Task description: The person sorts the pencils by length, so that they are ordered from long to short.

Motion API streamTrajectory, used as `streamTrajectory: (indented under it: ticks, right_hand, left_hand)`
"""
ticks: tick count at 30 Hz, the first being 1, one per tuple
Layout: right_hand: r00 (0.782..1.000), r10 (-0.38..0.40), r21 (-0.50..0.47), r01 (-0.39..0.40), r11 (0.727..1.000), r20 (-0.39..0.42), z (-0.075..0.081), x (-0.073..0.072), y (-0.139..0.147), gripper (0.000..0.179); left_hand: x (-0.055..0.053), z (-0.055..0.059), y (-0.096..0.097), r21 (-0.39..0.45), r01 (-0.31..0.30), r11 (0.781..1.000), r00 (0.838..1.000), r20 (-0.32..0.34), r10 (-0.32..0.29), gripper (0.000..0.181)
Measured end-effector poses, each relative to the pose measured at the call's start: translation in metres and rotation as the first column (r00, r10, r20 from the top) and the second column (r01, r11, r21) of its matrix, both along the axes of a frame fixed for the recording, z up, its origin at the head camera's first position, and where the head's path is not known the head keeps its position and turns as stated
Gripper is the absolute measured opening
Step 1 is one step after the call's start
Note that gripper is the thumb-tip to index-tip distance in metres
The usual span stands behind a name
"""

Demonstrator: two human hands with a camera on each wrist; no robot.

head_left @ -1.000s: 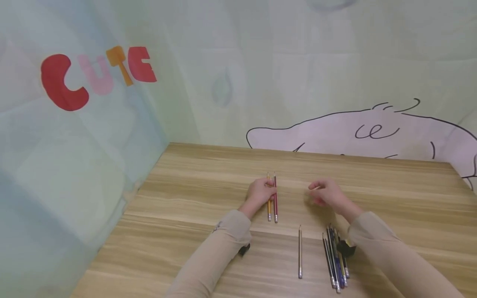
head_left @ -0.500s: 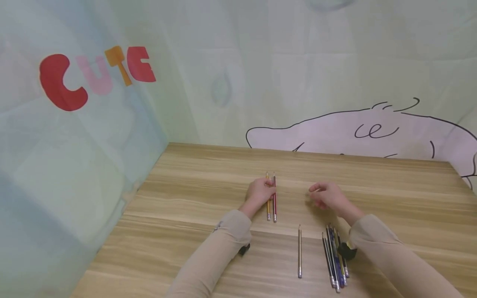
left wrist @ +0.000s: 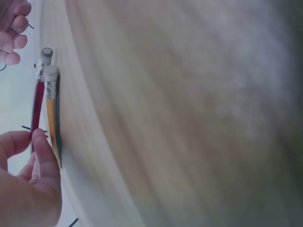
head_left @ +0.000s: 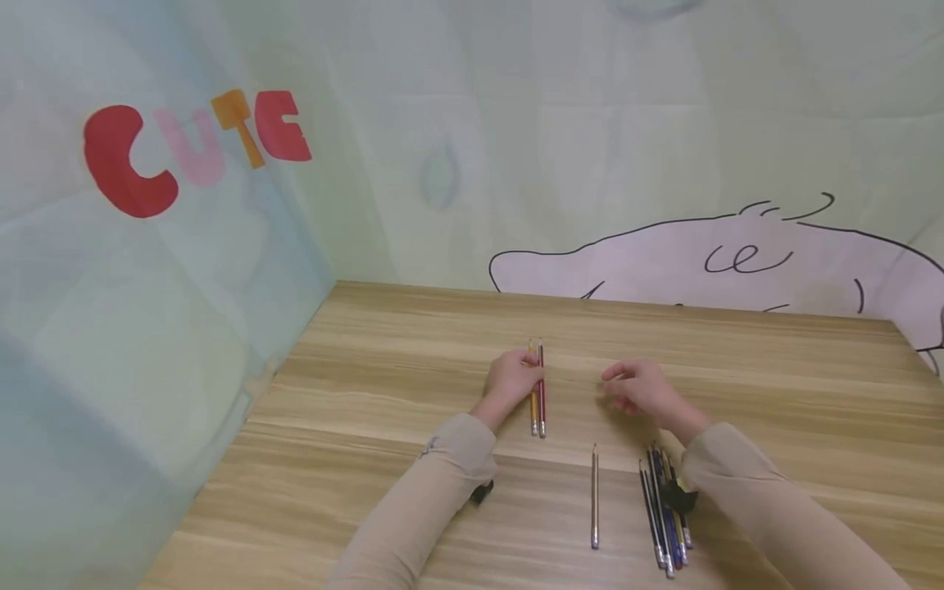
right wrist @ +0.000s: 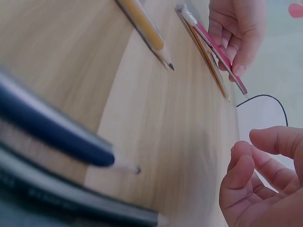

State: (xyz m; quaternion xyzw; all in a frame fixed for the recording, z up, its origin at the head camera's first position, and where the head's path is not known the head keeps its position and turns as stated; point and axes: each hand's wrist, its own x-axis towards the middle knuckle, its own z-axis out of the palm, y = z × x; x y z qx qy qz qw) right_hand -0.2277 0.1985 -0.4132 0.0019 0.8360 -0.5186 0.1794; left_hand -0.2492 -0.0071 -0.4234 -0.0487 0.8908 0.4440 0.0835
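My left hand [head_left: 514, 378] pinches a red pencil [head_left: 542, 401] between thumb and fingers, as the left wrist view shows closely. Right beside it lies a yellow pencil [head_left: 534, 414], nearly parallel, with both eraser ends toward me. My right hand [head_left: 640, 387] hovers over the table to the right, fingers loosely bent and holding nothing. A single tan pencil [head_left: 594, 500] lies on the table between my forearms. Under my right wrist rests a bunch of several dark and blue pencils [head_left: 661, 516], partly covered by a black strap piece [head_left: 679, 496].
The wood-grain table [head_left: 354, 369] reaches back to a printed cloth backdrop [head_left: 590, 147]. Red, pink and orange letters [head_left: 129, 160] decorate its left side. My beige sleeves [head_left: 420, 500] cross the near part of the table.
The red pencil has shifted slightly left, closer to the yellow one. My right hand has drifted a little to the left, still empty.
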Motion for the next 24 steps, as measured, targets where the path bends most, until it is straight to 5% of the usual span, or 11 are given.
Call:
streamTrajectory:
  ticks: [24]
  right_hand:
    - [1.000,-0.010,0.001,0.010,1.000,0.013,-0.0030,-0.0033,-0.0075,0.026]
  left_hand:
    - [-0.0010,-0.0009,0.0044,-0.081,0.013,0.997,0.999,-0.030,-0.016,0.018]
